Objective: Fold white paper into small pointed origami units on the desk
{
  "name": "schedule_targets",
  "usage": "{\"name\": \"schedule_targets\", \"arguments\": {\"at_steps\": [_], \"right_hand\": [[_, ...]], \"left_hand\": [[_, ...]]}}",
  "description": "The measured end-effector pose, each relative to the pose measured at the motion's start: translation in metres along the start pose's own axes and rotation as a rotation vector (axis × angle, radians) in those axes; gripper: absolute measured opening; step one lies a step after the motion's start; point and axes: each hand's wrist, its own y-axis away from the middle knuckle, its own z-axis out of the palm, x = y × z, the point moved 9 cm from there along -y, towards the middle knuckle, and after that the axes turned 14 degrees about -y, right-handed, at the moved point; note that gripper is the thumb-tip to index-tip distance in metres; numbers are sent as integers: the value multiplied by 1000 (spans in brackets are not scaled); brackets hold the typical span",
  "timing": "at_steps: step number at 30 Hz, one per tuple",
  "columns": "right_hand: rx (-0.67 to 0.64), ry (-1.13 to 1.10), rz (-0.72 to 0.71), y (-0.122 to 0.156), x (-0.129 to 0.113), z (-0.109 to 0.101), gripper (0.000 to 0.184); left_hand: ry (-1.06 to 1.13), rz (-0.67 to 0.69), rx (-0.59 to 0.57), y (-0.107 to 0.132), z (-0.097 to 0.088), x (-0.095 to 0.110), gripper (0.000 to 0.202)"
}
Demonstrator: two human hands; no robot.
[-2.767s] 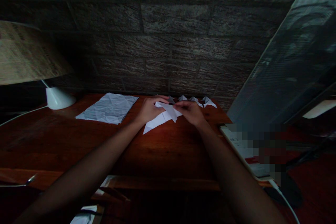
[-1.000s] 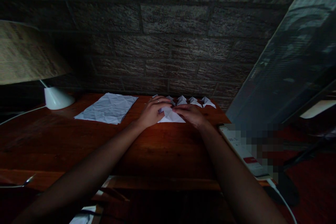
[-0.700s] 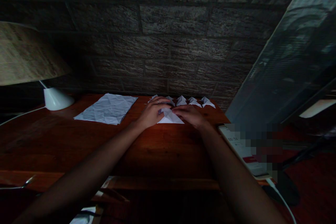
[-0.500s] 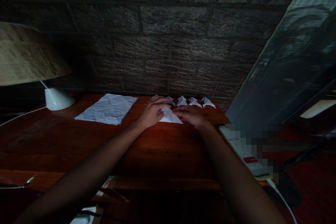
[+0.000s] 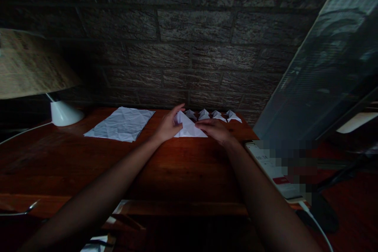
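A white folded paper triangle (image 5: pixel 190 126) stands near the back of the wooden table, one long edge low and its peak towards the upper left. On its left side, my left hand (image 5: pixel 170 124) grips it, thumb in front and fingers behind. My right hand (image 5: pixel 215 129) pinches the sloping right edge between thumb and fingers. Just behind sit several small folded paper pieces (image 5: pixel 204 114) in a row along the wall. Part of that row is hidden by my left hand and the triangle.
Creased white paper sheets (image 5: pixel 121 123) lie stacked on the left of the table (image 5: pixel 177 173). Beyond them stands a lamp (image 5: pixel 65 113) with a printed shade. A phone (image 5: pixel 274 171) with a cable rests at the right edge. A rough brick wall (image 5: pixel 189 55) borders the back.
My left hand has turned and its fingers have shifted from over the paper to behind its left side. More of the triangle's face shows now. The right hand keeps its pinch.
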Motion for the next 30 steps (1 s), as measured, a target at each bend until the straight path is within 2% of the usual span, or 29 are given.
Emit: {"name": "schedule_targets", "arguments": {"at_steps": [4, 8, 11, 13, 15, 17, 23, 27, 30], "right_hand": [[-21, 12, -2, 1, -1, 2, 23], [-16, 92, -39, 1, -5, 0, 21], [23, 83, -72, 0, -9, -5, 21], [25, -5, -75, 0, -11, -6, 23], [-7, -109, -36, 1, -8, -3, 25], [-46, -192, 27, 2, -3, 3, 25], [-123, -265, 195, 8, 15, 15, 25], [-147, -236, 177, 8, 13, 15, 25], [-124, -196, 97, 5, 5, 11, 26]], "left_hand": [[-14, 0, 9, -1, -3, 5, 67], [-31, -17, -40, -3, -2, 5, 48], [52, -48, -82, -5, -2, 5, 32], [145, -131, -132, -5, -2, 2, 25], [237, -261, -190, -3, -1, -5, 28], [298, -334, -214, -2, -1, -10, 33], [342, -265, -204, -3, 0, -9, 28], [359, -264, -256, -1, 5, -6, 20], [483, -312, -309, 1, 8, -2, 18]]}}
